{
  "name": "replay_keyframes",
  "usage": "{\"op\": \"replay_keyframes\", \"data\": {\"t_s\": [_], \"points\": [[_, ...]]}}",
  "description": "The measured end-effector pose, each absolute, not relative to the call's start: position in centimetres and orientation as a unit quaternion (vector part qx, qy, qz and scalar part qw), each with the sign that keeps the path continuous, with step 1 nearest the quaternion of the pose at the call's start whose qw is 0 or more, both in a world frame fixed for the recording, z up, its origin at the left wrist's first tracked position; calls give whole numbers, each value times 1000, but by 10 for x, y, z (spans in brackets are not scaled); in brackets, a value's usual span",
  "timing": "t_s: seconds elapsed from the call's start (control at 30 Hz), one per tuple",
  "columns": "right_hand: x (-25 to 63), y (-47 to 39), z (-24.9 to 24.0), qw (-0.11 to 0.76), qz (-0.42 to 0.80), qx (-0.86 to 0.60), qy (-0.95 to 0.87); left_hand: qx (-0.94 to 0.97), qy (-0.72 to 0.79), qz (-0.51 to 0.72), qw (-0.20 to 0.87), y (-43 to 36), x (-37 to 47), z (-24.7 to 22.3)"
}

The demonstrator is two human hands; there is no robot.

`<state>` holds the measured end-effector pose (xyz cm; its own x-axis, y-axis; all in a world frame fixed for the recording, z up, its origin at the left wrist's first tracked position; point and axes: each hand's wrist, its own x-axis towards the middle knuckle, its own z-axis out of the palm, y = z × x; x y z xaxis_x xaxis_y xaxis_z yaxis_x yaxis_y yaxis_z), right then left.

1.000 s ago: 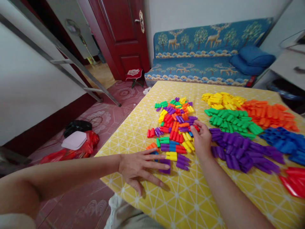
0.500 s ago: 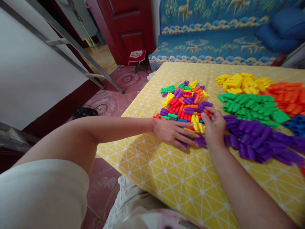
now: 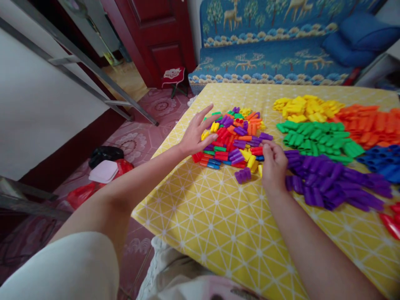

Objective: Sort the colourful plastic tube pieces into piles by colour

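Note:
A mixed pile of coloured plastic pieces [image 3: 223,135] lies on the yellow patterned tablecloth [image 3: 215,216]. My left hand [image 3: 198,132] is over the pile's left edge, fingers spread, holding nothing. At the pile's right side my right hand [image 3: 273,164] has thumb and index finger closed at the end of a red piece [image 3: 256,151]. A purple piece [image 3: 243,175] lies at the pile's near edge. Right of my right hand are single-colour heaps: purple [image 3: 328,179], green [image 3: 315,135], yellow [image 3: 308,107], orange [image 3: 368,123] and blue [image 3: 383,160].
Red pieces [image 3: 390,221] lie at the far right edge. Behind the table stands a blue patterned sofa [image 3: 265,58]; a small red stool [image 3: 173,76] is by the door. A metal ladder [image 3: 93,66] and bags [image 3: 106,156] are at the left.
My left hand has lifted from the pile's near edge and moved away to its far left side, uncovering pieces. My right hand stays at the right side. The view has shifted slightly.

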<state>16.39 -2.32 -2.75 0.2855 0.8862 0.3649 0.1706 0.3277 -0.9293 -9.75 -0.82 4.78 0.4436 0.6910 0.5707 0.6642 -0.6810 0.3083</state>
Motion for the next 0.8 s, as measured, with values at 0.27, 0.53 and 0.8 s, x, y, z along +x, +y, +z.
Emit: {"op": "replay_keyframes", "data": {"t_s": [0.27, 0.53, 0.8], "points": [[162, -25, -27, 615, 270, -511, -536, 882, 385, 253, 100, -84, -97, 0], [167, -28, -27, 603, 247, -509, -562, 804, 446, 388, 62, -9, -14, 7], [160, -34, -17, 547, 323, -490, -597, 573, 530, 600, 176, 36, -7, 2]]}}
